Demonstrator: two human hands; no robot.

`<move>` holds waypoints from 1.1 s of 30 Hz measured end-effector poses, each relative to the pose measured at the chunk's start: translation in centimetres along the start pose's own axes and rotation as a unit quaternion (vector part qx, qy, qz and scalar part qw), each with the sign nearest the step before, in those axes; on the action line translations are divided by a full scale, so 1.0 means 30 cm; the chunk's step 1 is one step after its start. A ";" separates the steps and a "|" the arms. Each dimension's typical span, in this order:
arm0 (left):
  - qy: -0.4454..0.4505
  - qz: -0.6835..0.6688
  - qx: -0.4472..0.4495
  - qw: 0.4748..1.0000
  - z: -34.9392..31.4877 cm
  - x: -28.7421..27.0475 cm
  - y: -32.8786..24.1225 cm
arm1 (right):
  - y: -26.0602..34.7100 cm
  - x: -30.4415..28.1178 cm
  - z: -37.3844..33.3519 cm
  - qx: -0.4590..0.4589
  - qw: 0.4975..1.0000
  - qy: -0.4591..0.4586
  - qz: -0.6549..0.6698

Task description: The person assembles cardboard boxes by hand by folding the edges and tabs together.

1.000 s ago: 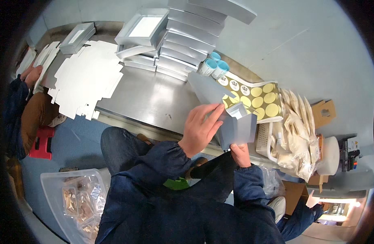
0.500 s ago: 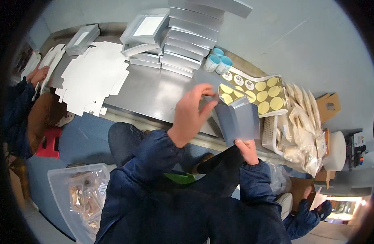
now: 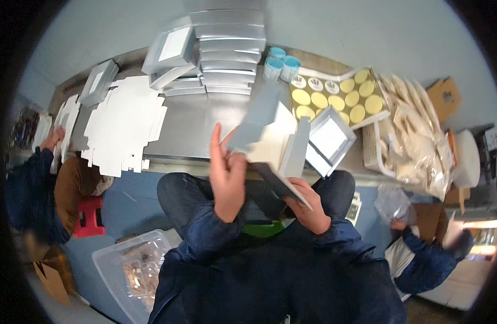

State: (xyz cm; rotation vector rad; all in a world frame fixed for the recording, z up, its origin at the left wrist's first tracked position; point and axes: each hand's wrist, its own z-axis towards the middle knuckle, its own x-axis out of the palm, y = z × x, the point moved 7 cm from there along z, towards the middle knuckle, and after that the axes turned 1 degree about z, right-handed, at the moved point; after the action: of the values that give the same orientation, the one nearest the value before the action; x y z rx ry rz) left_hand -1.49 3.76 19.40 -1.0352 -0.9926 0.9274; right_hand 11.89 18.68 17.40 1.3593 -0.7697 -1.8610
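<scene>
Between my hands is a partly folded cardboard box (image 3: 262,121), grey outside and pale inside, its side flaps standing up. My left hand (image 3: 228,183) has its index finger stretched up, while its thumb and other fingers close about the left flap. At the lower right, my right hand (image 3: 309,208) grips the box's near edge, thumb on top. Just right of it an open grey box part (image 3: 337,135) with a white inside rests tilted at the table edge. Part of the left fingers is hidden behind the flap.
Flat white box blanks (image 3: 124,119) lie on the metal table (image 3: 183,127), with stacked grey boxes (image 3: 229,56) behind. Blue-lidded tubs (image 3: 281,67), a yellow round-sticker sheet (image 3: 335,100) and a basket (image 3: 372,146) of packets stand rightward. Co-workers (image 3: 29,181) sit left and right (image 3: 426,264).
The view has swung to the right. The box in my hands has tipped so its pale inside shows, and my left hand has come onto its flap. A separate box part now shows on the right.
</scene>
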 end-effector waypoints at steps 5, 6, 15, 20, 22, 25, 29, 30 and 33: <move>-0.132 -0.056 -0.281 0.949 -0.191 -0.295 0.290 | -0.104 0.218 -0.072 -0.071 0.976 0.129 -0.162; -0.166 -0.064 -0.347 0.921 -0.250 -0.332 0.327 | -0.146 0.262 -0.102 -0.081 0.975 0.127 -0.164; -0.134 -0.094 -0.397 0.903 -0.444 -0.420 0.577 | -0.373 0.215 -0.112 0.045 0.999 0.019 0.007; -0.119 -0.106 -0.402 0.902 -0.366 -0.435 0.446 | -0.224 0.140 0.059 -0.085 0.995 0.044 -0.016; -0.116 -0.148 -0.391 0.901 -0.312 -0.439 0.397 | -0.163 0.106 0.152 -0.120 0.992 0.046 -0.013; -0.125 -0.196 -0.393 0.890 -0.234 -0.450 0.352 | -0.095 0.086 0.254 -0.186 0.981 0.054 -0.006; -0.120 -0.215 -0.418 0.875 -0.162 -0.473 0.303 | -0.037 0.083 0.336 -0.221 0.973 0.071 0.017; -0.107 -0.205 -0.420 0.878 -0.149 -0.475 0.286 | -0.027 0.088 0.353 -0.217 0.972 0.084 0.028; -0.079 -0.210 -0.418 0.880 -0.115 -0.473 0.247 | 0.004 0.077 0.386 -0.200 0.975 0.090 0.025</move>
State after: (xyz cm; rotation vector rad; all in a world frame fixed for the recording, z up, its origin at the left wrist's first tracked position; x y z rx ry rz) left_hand -3.22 -8.55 8.74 -1.3739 -1.7522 0.1872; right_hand 0.31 17.44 19.39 1.2125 -0.3107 -1.7087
